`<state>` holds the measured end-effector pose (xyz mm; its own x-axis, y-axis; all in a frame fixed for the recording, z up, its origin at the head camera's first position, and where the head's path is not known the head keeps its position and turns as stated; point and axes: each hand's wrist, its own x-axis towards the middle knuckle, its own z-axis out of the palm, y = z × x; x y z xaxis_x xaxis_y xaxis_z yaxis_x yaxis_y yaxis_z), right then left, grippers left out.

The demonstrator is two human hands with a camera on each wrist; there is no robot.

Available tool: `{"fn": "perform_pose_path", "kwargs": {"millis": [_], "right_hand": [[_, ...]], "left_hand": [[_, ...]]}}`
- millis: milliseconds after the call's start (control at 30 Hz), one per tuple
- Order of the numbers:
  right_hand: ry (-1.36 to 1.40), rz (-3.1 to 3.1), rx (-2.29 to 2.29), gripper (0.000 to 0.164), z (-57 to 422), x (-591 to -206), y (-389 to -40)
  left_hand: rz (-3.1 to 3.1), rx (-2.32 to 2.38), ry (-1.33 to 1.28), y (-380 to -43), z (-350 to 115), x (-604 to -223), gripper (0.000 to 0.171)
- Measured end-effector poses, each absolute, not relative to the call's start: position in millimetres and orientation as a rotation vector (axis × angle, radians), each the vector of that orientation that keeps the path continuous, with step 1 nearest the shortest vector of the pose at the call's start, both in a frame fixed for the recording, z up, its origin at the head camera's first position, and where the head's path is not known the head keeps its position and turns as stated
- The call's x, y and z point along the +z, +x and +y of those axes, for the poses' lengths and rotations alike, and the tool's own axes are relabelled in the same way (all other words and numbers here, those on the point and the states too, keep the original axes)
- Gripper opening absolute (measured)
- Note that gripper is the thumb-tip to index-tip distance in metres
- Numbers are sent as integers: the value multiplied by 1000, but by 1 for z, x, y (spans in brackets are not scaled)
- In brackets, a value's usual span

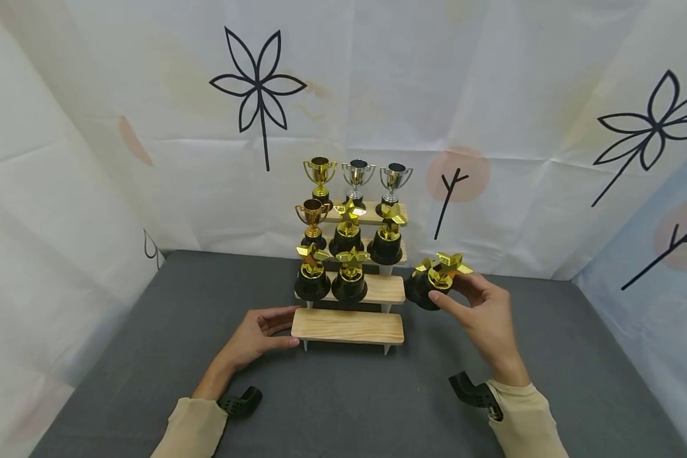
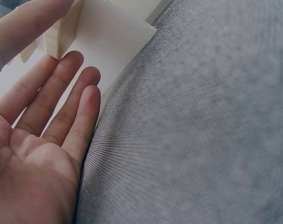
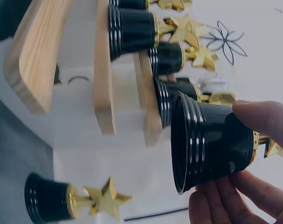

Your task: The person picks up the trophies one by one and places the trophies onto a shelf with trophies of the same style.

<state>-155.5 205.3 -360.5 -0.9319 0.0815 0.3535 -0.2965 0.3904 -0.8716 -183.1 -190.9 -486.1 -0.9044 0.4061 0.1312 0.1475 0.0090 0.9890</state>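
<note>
My right hand grips a star trophy by its black base, raised beside the right end of the stepped wooden stand. In the right wrist view, the held trophy's base lies between thumb and fingers, its open underside facing the stand. A second star trophy stands on the table behind it, mostly covered in the head view. My left hand is at the left end of the lowest step, fingers nearly straight; in the left wrist view, fingertips meet the wood's edge.
Gold and silver cups line the top step. Below, a bronze-coloured cup stands with two star trophies. The third step bears two more star trophies at left and centre. A patterned white cloth hangs behind the grey table.
</note>
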Motion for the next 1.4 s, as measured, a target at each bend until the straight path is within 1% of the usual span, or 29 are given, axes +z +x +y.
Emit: {"fn": "perform_pose_path", "kwargs": {"millis": [233, 500, 867, 1033, 1400], "right_hand": [[272, -2320, 1606, 43, 186, -365, -158], [299, -2365, 1632, 42, 171, -377, -168], [286, -2380, 1688, 47, 156, -385, -178], [276, -2378, 1689, 52, 155, -388, -182], [257, -2355, 1700, 56, 152, -391, -186]], "left_hand": [[2080, 2010, 570, -184, -193, -485, 67], [2101, 1989, 570, -184, -192, -486, 67], [2081, 1997, 551, -184, -192, -487, 67], [2086, 1993, 546, -185, -192, -488, 67], [2098, 1988, 533, -185, -192, -488, 68]]}}
